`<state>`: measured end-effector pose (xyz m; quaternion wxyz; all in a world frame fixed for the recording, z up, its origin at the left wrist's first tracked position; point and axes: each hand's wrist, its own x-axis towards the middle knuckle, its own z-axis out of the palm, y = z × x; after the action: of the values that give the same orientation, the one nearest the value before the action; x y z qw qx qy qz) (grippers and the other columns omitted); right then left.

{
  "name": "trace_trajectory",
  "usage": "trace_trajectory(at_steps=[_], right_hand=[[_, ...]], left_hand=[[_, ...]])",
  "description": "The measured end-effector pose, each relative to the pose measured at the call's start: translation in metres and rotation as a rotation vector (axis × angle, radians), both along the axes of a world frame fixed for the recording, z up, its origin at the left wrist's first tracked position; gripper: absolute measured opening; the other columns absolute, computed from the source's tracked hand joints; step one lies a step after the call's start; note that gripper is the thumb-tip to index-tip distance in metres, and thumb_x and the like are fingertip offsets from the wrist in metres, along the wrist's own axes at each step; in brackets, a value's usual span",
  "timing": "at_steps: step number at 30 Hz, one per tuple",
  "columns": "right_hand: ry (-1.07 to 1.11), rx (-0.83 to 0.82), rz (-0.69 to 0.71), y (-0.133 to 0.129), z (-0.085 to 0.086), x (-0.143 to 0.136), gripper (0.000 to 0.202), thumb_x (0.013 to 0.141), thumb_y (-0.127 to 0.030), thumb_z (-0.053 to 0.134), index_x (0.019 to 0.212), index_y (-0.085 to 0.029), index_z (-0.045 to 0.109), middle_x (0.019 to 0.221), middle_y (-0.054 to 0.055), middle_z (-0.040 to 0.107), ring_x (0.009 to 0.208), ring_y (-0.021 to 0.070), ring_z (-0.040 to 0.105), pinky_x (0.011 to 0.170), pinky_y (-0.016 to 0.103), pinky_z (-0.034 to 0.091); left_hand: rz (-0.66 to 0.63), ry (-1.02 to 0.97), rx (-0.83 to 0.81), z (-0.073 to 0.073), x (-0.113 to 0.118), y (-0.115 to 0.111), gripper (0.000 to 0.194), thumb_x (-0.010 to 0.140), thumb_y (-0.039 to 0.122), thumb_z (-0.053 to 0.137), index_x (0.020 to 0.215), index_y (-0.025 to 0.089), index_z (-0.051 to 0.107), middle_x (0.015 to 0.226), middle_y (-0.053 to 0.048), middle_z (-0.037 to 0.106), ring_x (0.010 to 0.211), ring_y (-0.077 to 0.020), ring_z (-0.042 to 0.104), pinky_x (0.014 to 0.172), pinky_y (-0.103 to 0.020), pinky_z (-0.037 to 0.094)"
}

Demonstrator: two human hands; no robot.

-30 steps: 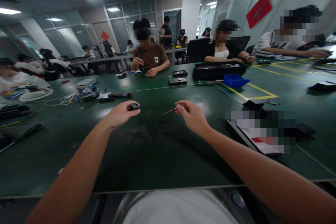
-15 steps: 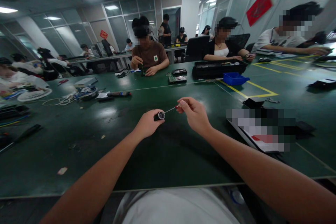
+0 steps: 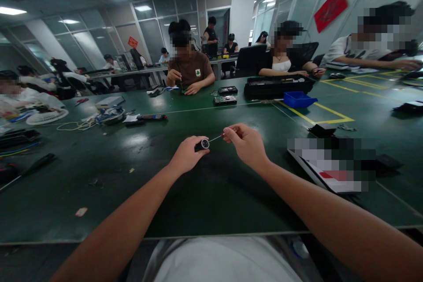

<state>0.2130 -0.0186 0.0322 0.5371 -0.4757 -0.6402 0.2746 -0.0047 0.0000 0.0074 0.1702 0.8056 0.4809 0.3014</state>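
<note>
My left hand (image 3: 185, 155) is closed round a short black cylinder (image 3: 202, 144), whose pale-rimmed round end faces me. My right hand (image 3: 247, 143) pinches the red handle of a small screwdriver (image 3: 216, 138). The thin metal shaft points left, and its tip is at the rim of the cylinder; whether it goes inside cannot be made out. Both hands are above the green table (image 3: 198, 202), near its middle.
A grey-white panel (image 3: 317, 167) lies to the right. Behind it are a blue tray (image 3: 298, 99) and a long black unit (image 3: 277, 88). Circuit boards (image 3: 225, 100) lie ahead. At left are cables (image 3: 77, 125) and a black-handled tool (image 3: 39, 164). People sit across the table.
The whole view has shifted slightly, with the scene now a little further right. The black cylinder is turned slightly in my left hand. Both hands keep their holds.
</note>
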Motion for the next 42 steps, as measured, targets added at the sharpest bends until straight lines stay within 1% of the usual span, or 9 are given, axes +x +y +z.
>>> trace_trajectory(at_steps=[7,19,22,26,28,34,38,40,42], right_hand=[[0.211,-0.162,0.079,0.008,-0.004,0.000,0.029,0.087,-0.044,0.066,0.086,-0.016,0.070,0.082,0.009,0.076,0.071,0.0187,0.071,0.074,0.037,0.059],[0.492,-0.435,0.048,0.013,-0.010,-0.005,0.020,0.091,-0.031,0.066,0.076,-0.017,0.068,0.076,0.006,0.073,0.063,0.0129,0.066,0.069,0.029,0.058],[0.413,-0.399,0.037,0.013,-0.009,-0.003,0.022,0.089,-0.036,0.067,0.077,-0.017,0.068,0.076,0.006,0.073,0.064,0.0138,0.066,0.067,0.030,0.056],[0.039,-0.210,-0.038,0.009,-0.004,0.001,0.035,0.085,-0.053,0.067,0.075,-0.019,0.068,0.060,0.002,0.067,0.054,0.0149,0.060,0.055,0.030,0.046],[-0.078,-0.154,-0.039,0.005,-0.002,0.002,0.036,0.085,-0.054,0.064,0.076,-0.019,0.067,0.058,0.001,0.064,0.052,0.0151,0.058,0.053,0.030,0.042],[-0.174,0.020,0.118,-0.003,-0.003,-0.001,0.012,0.088,-0.030,0.056,0.093,-0.022,0.062,0.081,0.002,0.069,0.071,0.0169,0.063,0.064,0.030,0.045],[-0.233,-0.047,0.088,-0.001,-0.004,-0.001,0.028,0.097,-0.042,0.044,0.088,-0.022,0.061,0.068,0.000,0.063,0.061,0.0171,0.059,0.061,0.032,0.043],[-0.229,-0.071,0.057,0.001,-0.005,-0.001,0.031,0.098,-0.043,0.040,0.090,-0.022,0.061,0.072,0.001,0.064,0.060,0.0174,0.059,0.060,0.033,0.042],[-0.191,-0.066,0.056,0.003,-0.007,-0.001,0.024,0.097,-0.040,0.043,0.100,-0.023,0.059,0.080,0.002,0.066,0.064,0.0181,0.060,0.062,0.033,0.043]], left_hand=[[0.007,0.006,0.006,0.001,-0.001,-0.001,0.039,0.084,0.031,0.071,0.122,0.023,0.066,0.111,-0.008,0.066,0.104,-0.0259,0.060,0.092,-0.041,0.045],[0.023,0.007,0.044,0.001,-0.002,-0.002,0.038,0.085,0.027,0.071,0.123,0.024,0.065,0.109,-0.003,0.067,0.102,-0.0213,0.061,0.092,-0.036,0.045],[0.018,0.022,0.032,0.000,-0.002,-0.002,0.039,0.085,0.028,0.072,0.124,0.025,0.065,0.109,-0.003,0.067,0.103,-0.0214,0.061,0.091,-0.036,0.045],[0.030,0.023,0.030,-0.001,-0.002,-0.002,0.039,0.086,0.029,0.071,0.124,0.026,0.065,0.108,-0.003,0.067,0.101,-0.0212,0.061,0.089,-0.036,0.045],[0.036,0.028,0.032,0.000,-0.002,-0.002,0.039,0.086,0.028,0.071,0.124,0.025,0.065,0.108,-0.004,0.067,0.101,-0.0215,0.061,0.089,-0.036,0.045],[0.052,0.051,0.022,-0.001,-0.003,-0.001,0.039,0.086,0.027,0.070,0.124,0.024,0.064,0.106,-0.004,0.066,0.099,-0.0220,0.061,0.089,-0.037,0.045],[0.034,0.058,0.040,-0.003,-0.003,-0.001,0.040,0.086,0.028,0.071,0.125,0.025,0.064,0.107,-0.004,0.066,0.100,-0.0217,0.060,0.090,-0.038,0.045],[0.020,0.064,0.050,-0.003,-0.003,-0.001,0.040,0.085,0.028,0.071,0.125,0.025,0.064,0.108,-0.004,0.066,0.101,-0.0216,0.060,0.091,-0.038,0.045],[0.006,0.073,0.060,-0.004,-0.003,-0.001,0.040,0.085,0.028,0.071,0.125,0.024,0.064,0.109,-0.004,0.067,0.103,-0.0216,0.060,0.093,-0.038,0.045]])
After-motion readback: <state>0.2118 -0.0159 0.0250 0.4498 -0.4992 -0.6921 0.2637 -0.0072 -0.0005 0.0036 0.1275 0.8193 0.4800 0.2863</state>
